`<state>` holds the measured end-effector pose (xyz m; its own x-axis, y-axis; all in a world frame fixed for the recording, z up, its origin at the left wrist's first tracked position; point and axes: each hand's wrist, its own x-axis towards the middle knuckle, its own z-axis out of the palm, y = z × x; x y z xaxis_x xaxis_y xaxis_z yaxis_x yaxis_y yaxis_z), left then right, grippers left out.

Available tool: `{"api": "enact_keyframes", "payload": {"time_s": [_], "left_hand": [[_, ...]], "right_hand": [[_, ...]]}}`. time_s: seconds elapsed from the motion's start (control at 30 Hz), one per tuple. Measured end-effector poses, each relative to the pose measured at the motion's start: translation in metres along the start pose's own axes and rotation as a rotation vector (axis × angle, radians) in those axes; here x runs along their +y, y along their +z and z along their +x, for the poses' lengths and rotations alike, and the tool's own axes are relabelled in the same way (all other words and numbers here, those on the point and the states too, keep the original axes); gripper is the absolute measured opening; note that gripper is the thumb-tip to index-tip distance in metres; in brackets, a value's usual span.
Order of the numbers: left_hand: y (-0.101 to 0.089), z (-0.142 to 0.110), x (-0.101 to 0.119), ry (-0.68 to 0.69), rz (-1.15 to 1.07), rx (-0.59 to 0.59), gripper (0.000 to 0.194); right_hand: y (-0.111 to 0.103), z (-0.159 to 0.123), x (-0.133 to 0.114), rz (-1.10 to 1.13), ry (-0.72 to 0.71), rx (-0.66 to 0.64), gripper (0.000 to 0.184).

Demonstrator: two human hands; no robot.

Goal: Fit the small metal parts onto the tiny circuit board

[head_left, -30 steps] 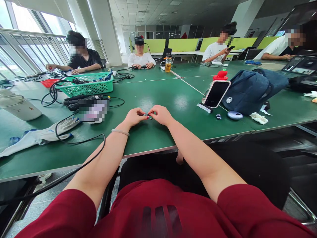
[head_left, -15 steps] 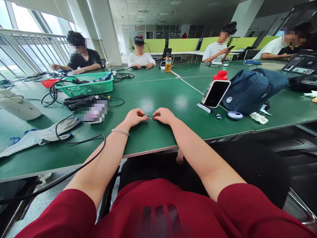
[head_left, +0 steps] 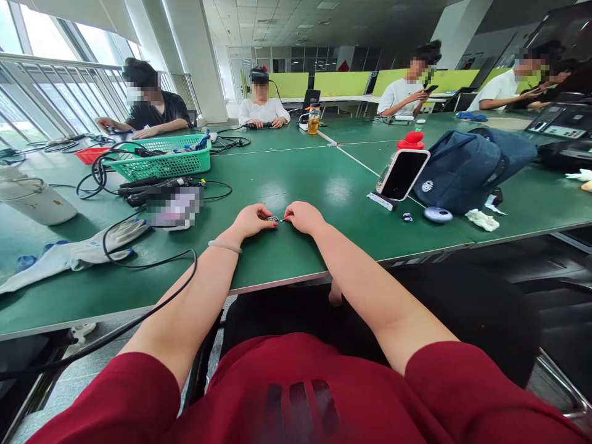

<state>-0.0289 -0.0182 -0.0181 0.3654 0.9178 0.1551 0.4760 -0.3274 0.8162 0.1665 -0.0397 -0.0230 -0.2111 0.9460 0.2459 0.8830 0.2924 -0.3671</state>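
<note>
Left hand (head_left: 253,221) pinches a small metallic piece (head_left: 273,218) over the table (head_left: 305,259); right hand (head_left: 303,217), fingertips nearly closed (contents unclear), sits just beside; a loose pinch could drop it.

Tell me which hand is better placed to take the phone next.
Right, I'd judge: the right hand is nearer the phone, which stands on that side. The left hand is farther off and pinches a small metallic piece. Whether the right holds anything is too small to tell.
</note>
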Motion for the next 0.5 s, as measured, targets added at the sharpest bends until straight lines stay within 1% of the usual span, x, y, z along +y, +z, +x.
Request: {"api": "enact_keyframes", "payload": {"time_s": [0.13, 0.2, 0.3, 0.37, 0.43, 0.5], "left_hand": [[0.0001, 0.0001, -0.0001, -0.006, 0.009, -0.001, 0.039], [0.0003, 0.0001, 0.0002, -0.012, 0.007, 0.004, 0.039], [0.0007, 0.0, 0.0006, -0.015, 0.003, 0.007, 0.04], [0.0008, -0.0001, 0.0007, -0.012, 0.004, 0.005, 0.04], [0.0008, -0.0003, 0.001, -0.006, 0.009, 0.005, 0.04], [0.0007, -0.0007, 0.0016, -0.007, 0.023, 0.01, 0.039]], "right_hand": [[0.0005, -0.0003, -0.0001, 0.051, 0.026, 0.099, 0.014], [0.0004, -0.0009, -0.0005, 0.057, 0.004, 0.081, 0.013], [0.0011, -0.0013, -0.0015, 0.026, -0.024, -0.005, 0.01], [0.0021, -0.0012, -0.0017, -0.001, -0.034, -0.034, 0.01], [0.0027, -0.0009, -0.0017, -0.017, -0.038, -0.033, 0.011], [0.0024, -0.0011, -0.0022, -0.006, -0.029, -0.005, 0.013]]}}
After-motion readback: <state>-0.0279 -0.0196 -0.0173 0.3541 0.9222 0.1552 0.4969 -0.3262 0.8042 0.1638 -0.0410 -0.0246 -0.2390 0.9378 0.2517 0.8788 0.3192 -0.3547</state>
